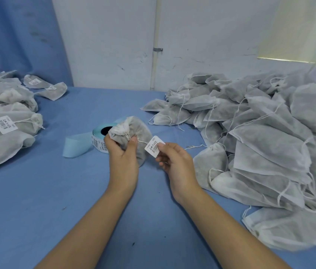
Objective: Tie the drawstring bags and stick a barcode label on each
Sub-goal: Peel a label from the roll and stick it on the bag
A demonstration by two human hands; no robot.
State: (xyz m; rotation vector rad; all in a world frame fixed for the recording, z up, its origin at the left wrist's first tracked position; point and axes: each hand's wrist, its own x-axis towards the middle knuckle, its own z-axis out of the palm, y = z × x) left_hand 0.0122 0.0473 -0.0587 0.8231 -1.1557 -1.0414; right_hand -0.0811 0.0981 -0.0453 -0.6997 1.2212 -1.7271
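Far left of frame: a heap of finished bags (pixel 4 113) is seen, necks cinched, white barcode stickers visible on several. These lie on the blue table cover (pixel 56 191).

Left of centre: a label roll (pixel 102 137) on pale blue backing stands on the cover, its loose backing strip (pixel 75 147) trailing toward the left. It is just behind the left hand.

Centre: the drawstring bag (pixel 133 131) in work is held above the table in the left hand (pixel 123 154). The fingers are closed round the gathered neck, thumb pressed near the knot; the arm is extended forward, palm turned inward.

Right of centre: a barcode label (pixel 154 146) is pinched at its edge between thumb and fingertips of the right hand (pixel 174 162), the other fingers loosely curled. The label lies against the drawstring (pixel 142 141) running out from the neck; whether it is already stuck there cannot be told.

Handling, judged: the non-woven fabric looks light, soft and limp, so the cinched neck is the firmest hold. The label is thin and tacky; an edge hold is best.

Right of frame: a large pile of unlabelled bags (pixel 260 133), cords loose.
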